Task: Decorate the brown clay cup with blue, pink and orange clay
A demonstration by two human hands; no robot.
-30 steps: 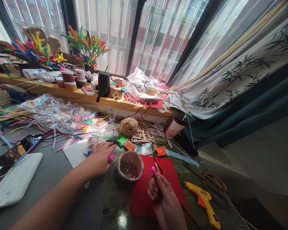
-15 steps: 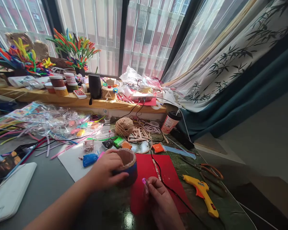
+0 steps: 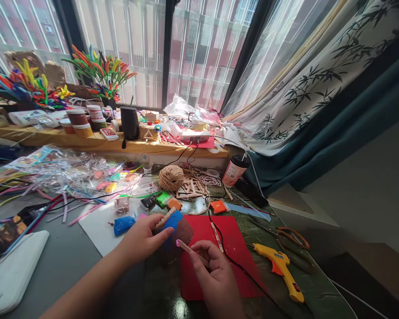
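Observation:
My left hand (image 3: 144, 239) is closed on the rim of a round brown pot (image 3: 185, 230) with a blue band below its rope-like edge. The pot is tipped over, its side turned up. Between the thumb and fingers of my right hand (image 3: 216, 272) is a wooden craft stick (image 3: 186, 247), with a small dab of pink clay (image 3: 177, 243) on its tip. That tip is close to the pot's side; whether they touch I cannot tell. Beneath my right hand lies a red sheet (image 3: 236, 266). A blue clay packet (image 3: 123, 225) sits left of the pot.
A yellow glue gun (image 3: 281, 268) and orange-handled pliers (image 3: 292, 238) lie on the right. A black cable (image 3: 234, 261) crosses the red sheet. Behind are a twine ball (image 3: 170, 177), small wooden sticks (image 3: 192, 188), clay packets and a lidded drink cup (image 3: 235, 170).
The pot has been tipped from upright onto a slant, its side now facing up. My right hand has turned, and the stick's pink tip has moved left and slightly up toward the pot.

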